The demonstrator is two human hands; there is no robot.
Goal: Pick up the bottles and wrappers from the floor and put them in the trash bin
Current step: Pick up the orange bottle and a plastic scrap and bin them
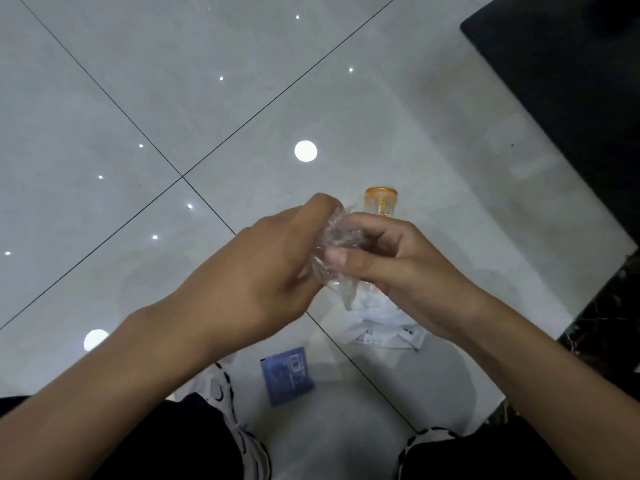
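A crumpled clear plastic wrapper (334,251) is held between both hands above the floor. My left hand (270,268) curls round its left side; my right hand (391,261) pinches its right side with thumb and fingers. Behind the hands an orange-topped bottle (381,200) sits on the tiles, partly hidden. A white crumpled wrapper (384,327) lies on the floor under my right wrist. A blue wrapper (287,375) lies flat on the tiles near my feet. No trash bin is in view.
The glossy grey tile floor (173,98) reflects ceiling lights. A dark piece of furniture (571,81) fills the upper right corner. My two shoes (239,427) and dark trouser legs are at the bottom edge.
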